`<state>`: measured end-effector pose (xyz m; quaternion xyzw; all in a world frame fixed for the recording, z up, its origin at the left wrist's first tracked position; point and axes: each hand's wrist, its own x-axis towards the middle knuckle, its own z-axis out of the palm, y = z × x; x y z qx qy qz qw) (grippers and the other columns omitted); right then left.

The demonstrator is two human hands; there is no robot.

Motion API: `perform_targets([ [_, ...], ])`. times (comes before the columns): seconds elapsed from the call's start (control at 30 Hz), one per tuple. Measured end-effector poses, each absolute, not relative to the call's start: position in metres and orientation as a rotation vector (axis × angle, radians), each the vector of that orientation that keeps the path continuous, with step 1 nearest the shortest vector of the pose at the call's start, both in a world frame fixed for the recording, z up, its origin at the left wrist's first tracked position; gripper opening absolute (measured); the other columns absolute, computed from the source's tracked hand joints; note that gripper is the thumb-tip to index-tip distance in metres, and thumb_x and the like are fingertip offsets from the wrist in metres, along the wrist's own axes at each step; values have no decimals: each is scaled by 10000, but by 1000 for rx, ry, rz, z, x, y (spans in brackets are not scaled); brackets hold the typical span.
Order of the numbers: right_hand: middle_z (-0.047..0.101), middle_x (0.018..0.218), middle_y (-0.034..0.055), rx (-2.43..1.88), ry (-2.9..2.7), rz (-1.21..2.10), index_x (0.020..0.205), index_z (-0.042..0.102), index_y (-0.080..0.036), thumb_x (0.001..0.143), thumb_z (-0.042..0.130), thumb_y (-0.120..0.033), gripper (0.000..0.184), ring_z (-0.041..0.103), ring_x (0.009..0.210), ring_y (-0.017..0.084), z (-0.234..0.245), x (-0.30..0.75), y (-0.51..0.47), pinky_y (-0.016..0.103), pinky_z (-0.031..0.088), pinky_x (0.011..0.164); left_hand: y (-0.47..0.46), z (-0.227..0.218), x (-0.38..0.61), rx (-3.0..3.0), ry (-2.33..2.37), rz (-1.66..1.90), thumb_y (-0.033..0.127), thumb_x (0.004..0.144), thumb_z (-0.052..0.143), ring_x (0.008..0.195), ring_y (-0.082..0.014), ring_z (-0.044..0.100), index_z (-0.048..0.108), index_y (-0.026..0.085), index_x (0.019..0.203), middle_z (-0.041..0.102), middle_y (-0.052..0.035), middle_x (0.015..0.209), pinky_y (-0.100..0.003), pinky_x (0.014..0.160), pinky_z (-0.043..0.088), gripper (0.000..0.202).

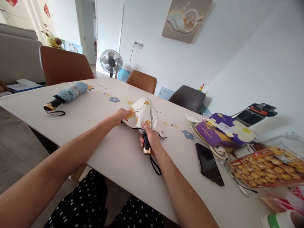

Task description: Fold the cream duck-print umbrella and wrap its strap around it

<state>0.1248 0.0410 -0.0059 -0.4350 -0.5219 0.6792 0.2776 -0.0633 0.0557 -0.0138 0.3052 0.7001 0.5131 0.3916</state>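
A cream folding umbrella (142,110) with yellow duck prints lies collapsed over the table, its canopy loose and pointing away from me. My right hand (152,139) is closed round the top of its black handle, with the thumb on the canopy's lower edge. The handle ends in a gold-coloured band, and a black wrist strap hangs from it. On the canopy's left side, my left hand (120,116) pinches a fold of the fabric. A second umbrella (71,91), light blue with a black and gold handle, rests at the left of the table.
The white table (106,152) carries a black phone (209,163), a purple box (220,129), a clear pack of cookies (268,166), glasses (237,180) and a cup (280,220) at the right. Chairs (65,66) and a fan (111,60) stand beyond.
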Motion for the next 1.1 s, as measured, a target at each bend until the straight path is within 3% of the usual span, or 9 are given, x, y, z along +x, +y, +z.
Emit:
perform_targets([
  [0.1,461,354,-1,-1162,-1375,1799,598,466,-156,741,597,-549,438,424,275,110,-6,126,47,217,354,273,58,-16,-67,882,1899,1308,360,702,623,569,-162,556,512,180,656,556,-20,570,-262,505,383,217],
  [0.23,458,364,-9,-1173,-1323,1809,606,479,-151,745,602,-517,410,425,283,101,-8,128,53,214,374,278,62,-24,-70,1035,2112,1269,334,688,632,732,-228,578,485,188,637,554,-38,622,-289,589,367,213],
  [0.4,457,342,-19,-1205,-1432,1721,675,476,-167,732,628,-436,314,416,260,119,-7,125,46,224,359,252,57,-25,-63,1181,2305,1229,336,708,605,929,-284,555,536,201,924,613,-99,916,-361,741,389,263],
  [0.47,439,343,-51,-1182,-1435,1649,754,480,-180,710,654,-406,288,418,267,128,-7,122,43,239,382,247,53,-19,-55,1357,2405,1369,280,772,523,994,-257,530,521,221,1006,590,-100,1025,-362,790,395,242],
  [0.57,429,353,-73,-1169,-1448,1548,834,485,-188,685,677,-387,314,422,272,138,-9,120,43,260,398,238,44,-7,-37,1724,2439,1697,153,803,433,1010,-219,510,544,218,968,579,-89,1040,-360,861,385,209],
  [0.73,410,334,-66,-1183,-1475,1516,795,486,-186,707,649,-412,292,416,271,138,-14,121,48,251,386,239,35,4,-8,2060,2179,1919,69,800,391,999,-192,509,562,202,923,584,-76,1022,-358,883,391,250],
  [0.87,426,369,-71,-1136,-1494,1508,873,500,-192,712,642,-434,323,430,278,143,-15,121,46,256,383,237,39,-1,1,1769,1904,1755,169,848,371,1083,-192,499,537,165,1072,557,-111,1154,-328,896,412,279],
  [0.97,435,393,-64,-1109,-1543,1512,864,514,-191,711,639,-443,320,437,279,140,-15,119,42,256,380,237,44,-1,3,1494,1780,1597,331,849,422,1179,-238,454,454,142,1229,418,-147,1359,-359,958,376,426],
  [1.1,455,436,-53,-1078,-1626,1515,789,502,-206,711,634,-368,223,451,283,134,-11,116,36,248,375,234,43,3,1,1245,1558,1609,412,809,505,1182,-253,462,411,211,1270,468,-107,1332,-373,970,374,513],
])
